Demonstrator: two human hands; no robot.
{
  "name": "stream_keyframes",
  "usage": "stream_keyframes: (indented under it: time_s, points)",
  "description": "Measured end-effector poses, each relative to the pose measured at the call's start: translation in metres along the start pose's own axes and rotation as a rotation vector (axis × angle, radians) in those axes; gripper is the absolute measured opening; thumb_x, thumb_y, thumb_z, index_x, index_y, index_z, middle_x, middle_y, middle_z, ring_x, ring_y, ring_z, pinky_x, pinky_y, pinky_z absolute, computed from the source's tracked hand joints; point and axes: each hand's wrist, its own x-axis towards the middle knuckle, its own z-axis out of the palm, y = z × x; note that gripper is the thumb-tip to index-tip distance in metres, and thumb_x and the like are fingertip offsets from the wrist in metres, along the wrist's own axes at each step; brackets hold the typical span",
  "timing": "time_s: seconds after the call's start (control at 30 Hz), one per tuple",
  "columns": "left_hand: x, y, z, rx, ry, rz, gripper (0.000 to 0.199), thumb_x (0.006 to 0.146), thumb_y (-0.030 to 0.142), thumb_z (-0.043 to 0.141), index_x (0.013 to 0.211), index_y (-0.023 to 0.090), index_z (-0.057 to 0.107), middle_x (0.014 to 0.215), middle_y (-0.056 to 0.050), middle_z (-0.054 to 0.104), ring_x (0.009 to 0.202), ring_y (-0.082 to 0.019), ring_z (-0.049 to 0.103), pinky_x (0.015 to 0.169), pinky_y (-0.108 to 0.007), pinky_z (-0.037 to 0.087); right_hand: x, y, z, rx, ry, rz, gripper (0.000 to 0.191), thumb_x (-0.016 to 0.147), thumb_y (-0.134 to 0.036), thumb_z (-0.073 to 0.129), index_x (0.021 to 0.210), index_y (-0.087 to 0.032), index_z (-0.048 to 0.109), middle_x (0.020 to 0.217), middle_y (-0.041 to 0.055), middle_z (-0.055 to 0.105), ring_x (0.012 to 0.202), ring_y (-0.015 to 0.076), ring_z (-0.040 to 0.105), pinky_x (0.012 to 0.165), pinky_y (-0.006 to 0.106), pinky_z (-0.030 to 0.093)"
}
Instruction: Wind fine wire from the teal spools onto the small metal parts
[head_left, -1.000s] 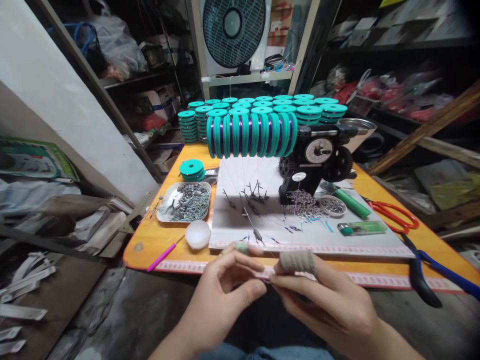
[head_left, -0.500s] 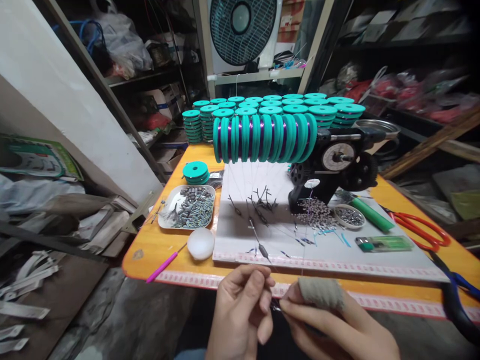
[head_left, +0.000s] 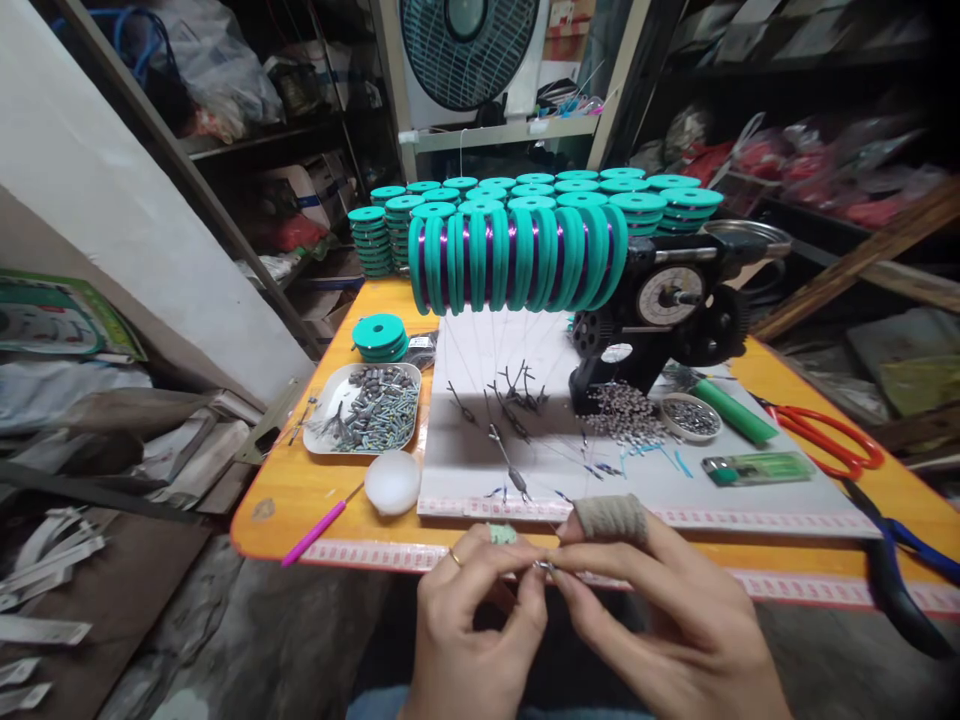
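My left hand (head_left: 484,610) and my right hand (head_left: 660,600) meet fingertip to fingertip just in front of the table's ruler-marked edge. Both pinch a tiny metallic piece (head_left: 544,567) between thumb and forefinger; its details are too small to make out. A ring and a green wrap are on my left fingers, a grey-beige wrap on a right finger. Beyond them, dark weighted rigs (head_left: 517,483) lie on the white board (head_left: 465,480). Thin lines run up from these to a row of teal spools (head_left: 517,260) on a black winding machine (head_left: 645,340).
At left are a tray of small parts (head_left: 309,436), a white cup (head_left: 392,482) and a magenta-handled tool (head_left: 315,533). To the right lie a green-handled cutter (head_left: 757,469), red scissors (head_left: 862,458) and blue-black pliers (head_left: 900,590). Stacked teal spools (head_left: 369,242) stand behind.
My left hand has turned and come against my right fingertips, its ring and green wrap now showing. Both hands now pinch the small piece. The whole view has shifted slightly.
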Motion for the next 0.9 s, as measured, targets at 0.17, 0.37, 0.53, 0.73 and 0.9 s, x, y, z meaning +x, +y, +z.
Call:
stream_keyframes:
  time_s: [0.17, 0.37, 0.53, 0.73, 0.9]
  points:
    - [0.006, 0.004, -0.004, 0.136, -0.021, 0.176, 0.023, 0.077, 0.003, 0.058, 0.090, 0.021, 0.063, 0.081, -0.002, 0.064, 0.067, -0.010, 0.064, 0.056, -0.015, 0.053, 0.001, -0.001, 0.000, -0.003, -0.004, 0.003, 0.024, 0.078, -0.005, 0.062, 0.096, -0.020, 0.062, 0.092, 0.0033, 0.058, 0.086, 0.0110, 0.059, 0.072, 0.018, 0.051]
    - [0.001, -0.001, -0.003, 0.085, -0.016, 0.140, 0.022, 0.081, 0.005, 0.057, 0.094, 0.021, 0.065, 0.082, -0.002, 0.063, 0.059, -0.008, 0.062, 0.051, -0.013, 0.052, 0.003, -0.003, -0.002, -0.016, -0.019, 0.021, 0.021, 0.079, -0.006, 0.061, 0.093, -0.020, 0.063, 0.089, 0.0022, 0.058, 0.082, 0.0093, 0.059, 0.069, 0.015, 0.049]
    - [-0.007, -0.005, 0.001, -0.116, 0.030, -0.036, 0.021, 0.083, 0.011, 0.059, 0.095, 0.024, 0.069, 0.074, 0.001, 0.061, 0.047, -0.005, 0.057, 0.044, -0.013, 0.050, 0.002, -0.004, -0.002, -0.004, -0.048, 0.032, 0.019, 0.079, -0.006, 0.060, 0.092, -0.020, 0.064, 0.089, 0.0028, 0.058, 0.084, 0.0098, 0.060, 0.070, 0.015, 0.050]
    - [-0.008, 0.004, 0.003, -0.264, 0.092, -0.276, 0.033, 0.081, 0.020, 0.064, 0.114, 0.022, 0.065, 0.064, 0.002, 0.067, 0.044, -0.008, 0.058, 0.043, -0.017, 0.053, 0.003, -0.005, -0.002, -0.017, -0.074, 0.026, 0.014, 0.080, -0.008, 0.058, 0.087, -0.019, 0.065, 0.088, 0.0041, 0.058, 0.082, 0.0113, 0.061, 0.069, 0.016, 0.051]
    - [-0.003, 0.004, -0.005, -0.233, -0.056, -0.236, 0.022, 0.078, 0.018, 0.067, 0.100, 0.021, 0.071, 0.071, -0.001, 0.069, 0.051, -0.011, 0.063, 0.051, -0.020, 0.056, -0.001, -0.005, 0.000, -0.068, -0.180, 0.000, 0.019, 0.083, -0.007, 0.054, 0.096, -0.018, 0.063, 0.091, 0.0056, 0.057, 0.081, 0.0113, 0.061, 0.069, 0.017, 0.051]
